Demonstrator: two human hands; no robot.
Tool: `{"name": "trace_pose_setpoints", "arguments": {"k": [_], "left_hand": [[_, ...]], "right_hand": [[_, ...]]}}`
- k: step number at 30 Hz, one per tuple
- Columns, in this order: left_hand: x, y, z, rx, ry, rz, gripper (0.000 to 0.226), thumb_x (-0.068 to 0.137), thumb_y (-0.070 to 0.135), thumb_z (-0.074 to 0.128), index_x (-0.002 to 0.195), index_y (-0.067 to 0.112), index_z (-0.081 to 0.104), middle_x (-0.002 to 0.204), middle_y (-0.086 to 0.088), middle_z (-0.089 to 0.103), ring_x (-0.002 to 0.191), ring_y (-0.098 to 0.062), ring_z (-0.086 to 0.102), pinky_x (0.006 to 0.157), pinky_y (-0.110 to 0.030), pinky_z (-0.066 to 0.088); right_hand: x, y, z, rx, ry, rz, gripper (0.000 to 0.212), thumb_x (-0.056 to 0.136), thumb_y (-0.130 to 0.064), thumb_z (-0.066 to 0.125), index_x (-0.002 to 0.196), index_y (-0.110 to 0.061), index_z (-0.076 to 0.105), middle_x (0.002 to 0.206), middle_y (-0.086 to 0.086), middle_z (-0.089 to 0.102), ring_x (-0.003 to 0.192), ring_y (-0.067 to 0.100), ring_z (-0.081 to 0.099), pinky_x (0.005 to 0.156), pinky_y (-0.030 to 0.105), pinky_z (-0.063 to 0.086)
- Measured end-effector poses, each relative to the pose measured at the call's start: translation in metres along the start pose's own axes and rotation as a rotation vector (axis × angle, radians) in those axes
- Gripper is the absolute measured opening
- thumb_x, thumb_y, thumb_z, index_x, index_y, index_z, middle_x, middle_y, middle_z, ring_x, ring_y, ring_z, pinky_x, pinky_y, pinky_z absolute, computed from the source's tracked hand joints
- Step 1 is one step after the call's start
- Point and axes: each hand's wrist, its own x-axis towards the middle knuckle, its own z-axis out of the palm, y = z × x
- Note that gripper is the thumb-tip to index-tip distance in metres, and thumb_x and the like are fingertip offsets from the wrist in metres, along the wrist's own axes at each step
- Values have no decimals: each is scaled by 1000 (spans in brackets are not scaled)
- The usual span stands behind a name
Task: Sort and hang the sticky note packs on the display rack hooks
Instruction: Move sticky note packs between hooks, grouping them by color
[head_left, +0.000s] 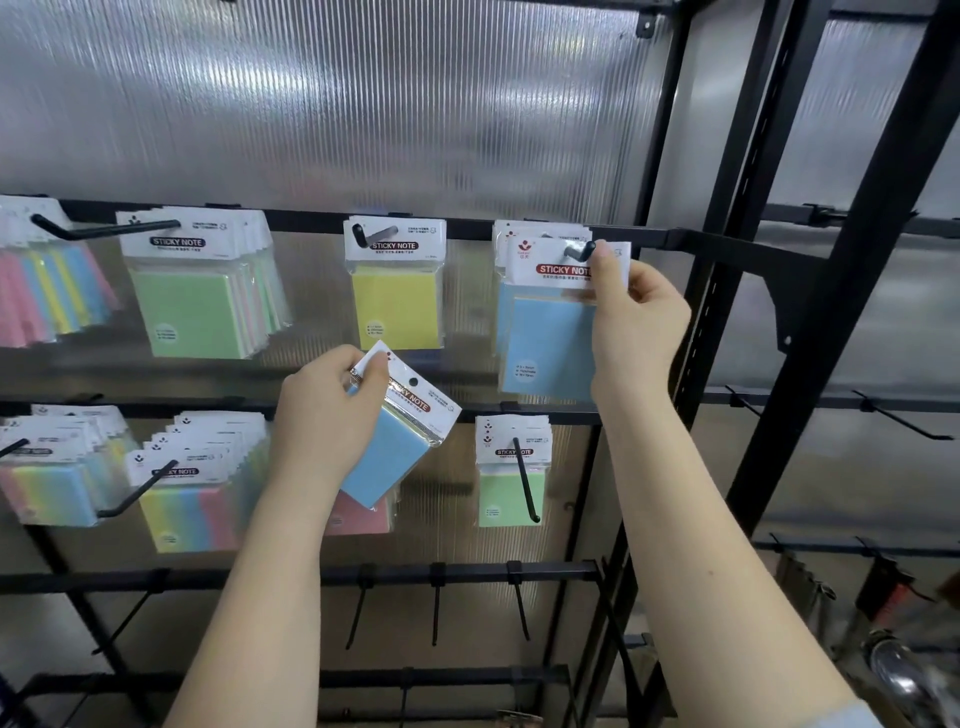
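Upper row, far right hook (581, 251): we see the right hand (636, 322) pinching the white header card of a blue pack (553, 338), thumb and fingers clamped on the card's right edge. The card's hole sits at the hook's tip; more blue packs hang just behind it on the same hook.

The left hand (327, 415) is lower and to the left, fingers curled round a second blue pack (395, 441) held tilted, header card up and to the right, its hole free of any hook. This pack is in front of the middle row of the rack (311, 221), covering a pink pack (358, 514) hanging behind it.

Other stock on the upper row, left to right: a striped multicolour bundle (47, 291), a thick bunch of green packs (192, 306), a single yellow pack (396, 306). Middle row: two striped bunches at left, a green pack (511, 491) at right on a long drooping hook.

Bottom rail carries bare black hooks (435, 603). Ribbed translucent panel (363, 104) backs the whole rack. Black uprights (831, 338) stand to the right.
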Motion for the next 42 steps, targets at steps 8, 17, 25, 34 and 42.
{"name": "trace_pose_setpoints", "arguments": {"k": [8,17,25,34,42], "left_hand": [[5,-2,0,3,-25,24,38,95,35,48,76,3,54,64,8,58,57,-7,53,48,-26,34],[6,-1,-4,-96,-37,84,43,93,40,51,76,1,57,68,-18,61,59,-26,48,52,-30,31],[-7,17,-4,-277,-71,95,30,88,35,62,75,8,62,66,0,68,74,-35,62,55,-29,37],[-21,49,5,-449,-63,182,14,88,27,64,74,30,63,65,20,68,64,-13,63,54,-32,43],[-18,81,14,-603,16,367,36,89,33,61,79,-2,61,76,-21,67,68,-31,64,58,-42,47]], "right_hand": [[32,21,29,-31,50,73,24,91,-30,63,75,-13,64,59,-11,57,45,-5,45,44,6,33],[51,31,41,-112,84,74,13,88,-29,67,82,-19,61,75,-11,60,61,-3,49,47,4,36],[36,36,19,-79,162,-35,8,89,-20,64,95,-14,63,90,-5,64,81,5,57,69,7,44],[-23,76,-57,-411,-120,31,13,92,-26,59,88,-17,68,83,-8,67,81,7,61,67,13,42],[-53,124,-88,-745,-407,226,31,94,-24,55,121,-11,64,110,0,67,96,10,57,78,20,38]]}}
